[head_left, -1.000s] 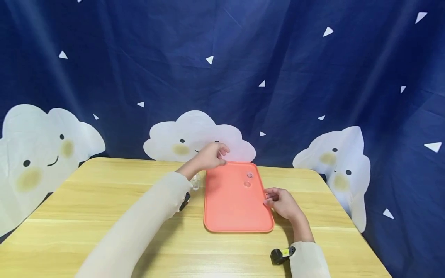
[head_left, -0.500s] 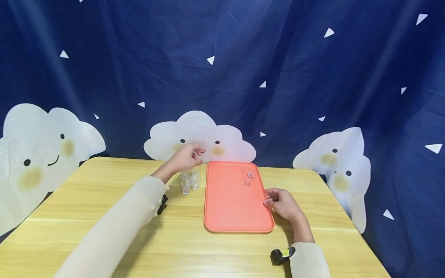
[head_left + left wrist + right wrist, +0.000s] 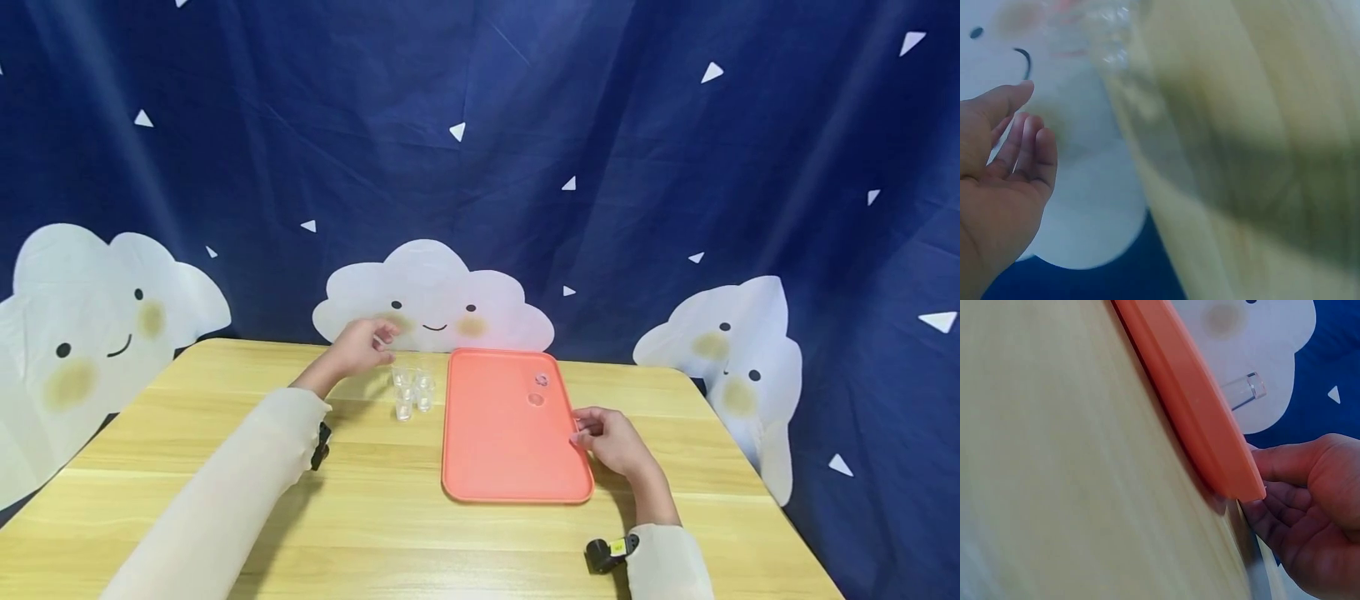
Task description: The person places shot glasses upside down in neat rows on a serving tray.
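Observation:
A coral-red tray (image 3: 510, 450) lies on the wooden table. My right hand (image 3: 611, 437) grips its right edge; the right wrist view shows the thumb (image 3: 1291, 462) at the rim and the fingers curled against the underside. Two small clear cups stand on the tray's far right part, a back cup (image 3: 542, 379) and a front cup (image 3: 536, 400). My left hand (image 3: 362, 346) hovers left of the tray with fingers loosely bent and nothing in them. Right beside it, several small clear cups (image 3: 404, 406) stand clustered on the table.
The light wooden table (image 3: 375, 517) ends at a dark blue curtain (image 3: 480, 150) printed with white clouds. Black wrist cameras sit on both sleeves, the left one (image 3: 321, 446) over the table and the right one (image 3: 600, 554) near the tray's front right corner.
My left hand has moved left from above the tray's far left corner to beyond the cup cluster, bringing the cups into view. The right hand and the tray have stayed in place.

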The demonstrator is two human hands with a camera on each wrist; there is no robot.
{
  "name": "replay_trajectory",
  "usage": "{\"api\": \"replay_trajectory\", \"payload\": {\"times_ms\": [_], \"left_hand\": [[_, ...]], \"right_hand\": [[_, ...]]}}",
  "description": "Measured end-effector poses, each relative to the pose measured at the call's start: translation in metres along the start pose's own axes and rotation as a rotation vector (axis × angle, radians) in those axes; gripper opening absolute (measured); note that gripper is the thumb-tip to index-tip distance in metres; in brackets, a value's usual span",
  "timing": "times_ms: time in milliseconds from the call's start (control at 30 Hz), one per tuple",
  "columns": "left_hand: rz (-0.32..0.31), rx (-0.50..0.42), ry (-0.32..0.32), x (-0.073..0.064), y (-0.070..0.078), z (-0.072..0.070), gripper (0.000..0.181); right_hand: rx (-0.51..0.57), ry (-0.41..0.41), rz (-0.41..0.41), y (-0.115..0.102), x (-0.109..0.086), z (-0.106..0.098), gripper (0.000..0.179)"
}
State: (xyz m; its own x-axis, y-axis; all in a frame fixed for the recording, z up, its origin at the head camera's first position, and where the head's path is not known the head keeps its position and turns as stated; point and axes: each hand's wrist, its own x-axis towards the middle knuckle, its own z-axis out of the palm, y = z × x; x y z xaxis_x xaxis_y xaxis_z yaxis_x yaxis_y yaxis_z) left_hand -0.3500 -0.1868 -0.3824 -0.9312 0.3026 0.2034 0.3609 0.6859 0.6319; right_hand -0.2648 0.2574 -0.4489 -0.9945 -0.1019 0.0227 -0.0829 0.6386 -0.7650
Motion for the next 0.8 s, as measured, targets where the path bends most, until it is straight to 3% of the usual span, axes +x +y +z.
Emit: {"api": "replay_trajectory", "payload": {"times_ms": [333, 667, 800], "left_hand": [[-0.071, -0.033, -0.051, -0.009, -0.026, 0.005, 0.05], [-0.01, -0.098, -0.064, -0.009, -0.035, 0.017, 0.045], [-0.073, -0.097, -0.087, -0.006, -0.037, 0.023, 0.047]], "right_hand": [[-0.01, 0.01, 0.006, 0.0, 0.0, 0.001, 0.038], [0.004, 0.01, 0.011, 0.0, 0.0, 0.002, 0.038], [0.002, 0.011, 0.019, -0.001, 0.001, 0.001, 0.038]]}}
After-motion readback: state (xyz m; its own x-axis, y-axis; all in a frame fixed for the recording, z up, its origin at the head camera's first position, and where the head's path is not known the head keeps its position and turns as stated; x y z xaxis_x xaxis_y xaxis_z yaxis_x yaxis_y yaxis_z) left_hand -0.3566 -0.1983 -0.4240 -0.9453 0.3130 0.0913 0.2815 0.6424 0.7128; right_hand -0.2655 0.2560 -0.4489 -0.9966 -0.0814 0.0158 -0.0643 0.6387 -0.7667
